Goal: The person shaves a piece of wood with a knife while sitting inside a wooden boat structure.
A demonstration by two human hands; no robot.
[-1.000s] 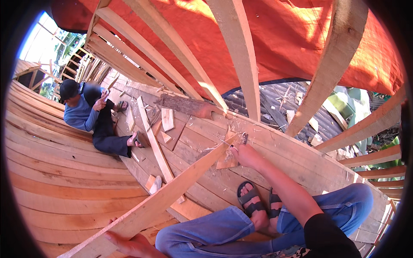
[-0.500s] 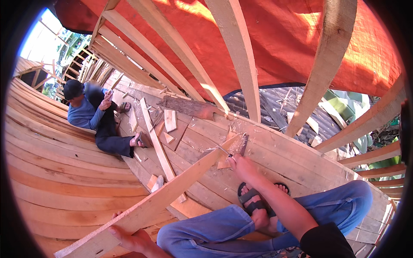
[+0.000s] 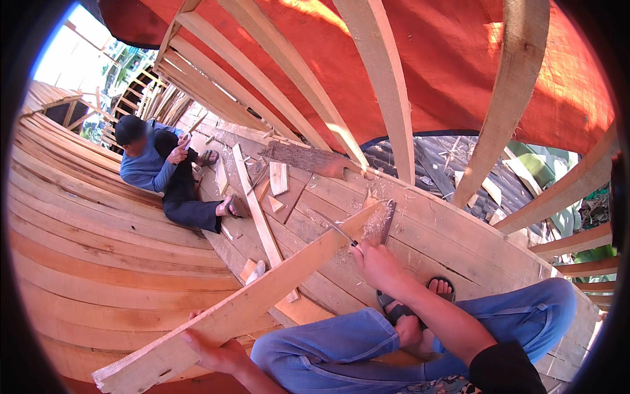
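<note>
A long pale wooden plank (image 3: 262,292) slants from the lower left up to the middle, with its far end near the deck. My left hand (image 3: 216,354) is closed around its near part, thumb on the face and fingertips showing at the upper edge. In my right hand (image 3: 380,268) is a knife (image 3: 341,232) with a dark handle, its slim blade pointing up and left across the plank near its far end. Just beyond lies a dark, narrow, blade-like strip (image 3: 389,222) among wood shavings (image 3: 372,227); its lower part is hidden by my hand.
A person (image 3: 157,167) sits at the left, holding something I cannot make out. Loose boards (image 3: 258,207) and a bark-edged slab (image 3: 305,157) lie on the plank deck (image 3: 459,246). Curved wooden ribs (image 3: 387,79) rise before an orange tarp (image 3: 446,85). My sandalled feet rest on the deck.
The view has shifted, so the scene sits slightly farther right and lower. My right hand and the knife have drawn slightly back along the plank from its far end. My left hand keeps its grip.
</note>
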